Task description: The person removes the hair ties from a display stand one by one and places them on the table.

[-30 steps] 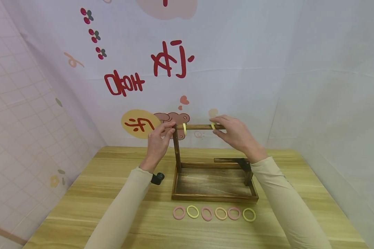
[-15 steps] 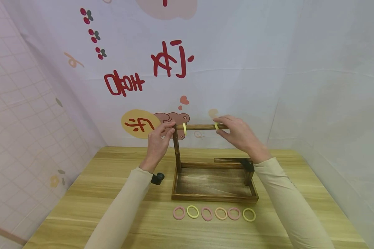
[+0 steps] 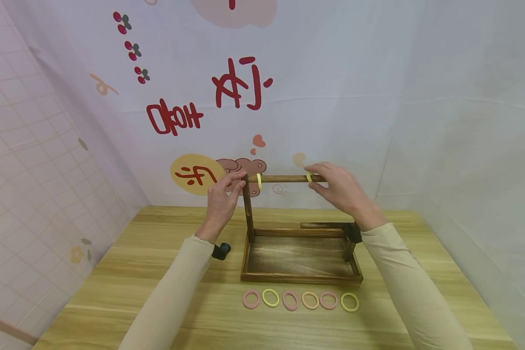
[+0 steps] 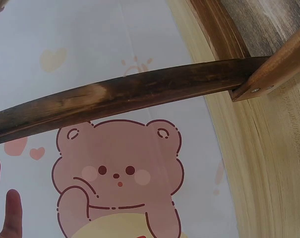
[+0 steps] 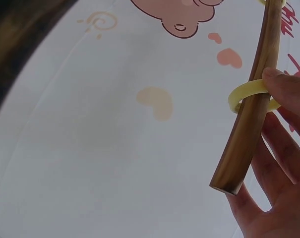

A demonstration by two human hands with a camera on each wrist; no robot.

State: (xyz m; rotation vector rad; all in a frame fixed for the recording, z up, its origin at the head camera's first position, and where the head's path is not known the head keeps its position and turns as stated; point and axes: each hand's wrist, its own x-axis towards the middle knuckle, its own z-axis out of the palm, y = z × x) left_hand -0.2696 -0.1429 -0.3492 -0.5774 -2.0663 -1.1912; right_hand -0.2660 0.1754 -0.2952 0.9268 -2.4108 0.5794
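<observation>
A dark wooden stand (image 3: 248,214) has an upright post at its left and a long bar (image 3: 284,179) reaching right from the top. My left hand (image 3: 220,204) holds the post's top, thumb and index fingertips right at the corner. Only fingertips of that hand enter the left wrist view, below the post (image 4: 140,91). My right hand (image 3: 339,187) pinches a yellow ring (image 5: 249,90) that encircles the bar near its free end, thumb on one side and fingers on the other. Another yellow ring (image 3: 259,182) hangs on the bar close to the post.
Several pink, yellow and peach rings (image 3: 290,300) lie in a row before the stand's tray base (image 3: 302,279). A shorter, lower bar (image 3: 319,225) extends left from the short right post (image 3: 349,250). White printed cloth (image 3: 332,97) stands behind the wooden table (image 3: 166,272).
My right hand has moved right along the bar, taking the yellow ring nearer the free end. The left hand and the ring by the post have stayed in place.
</observation>
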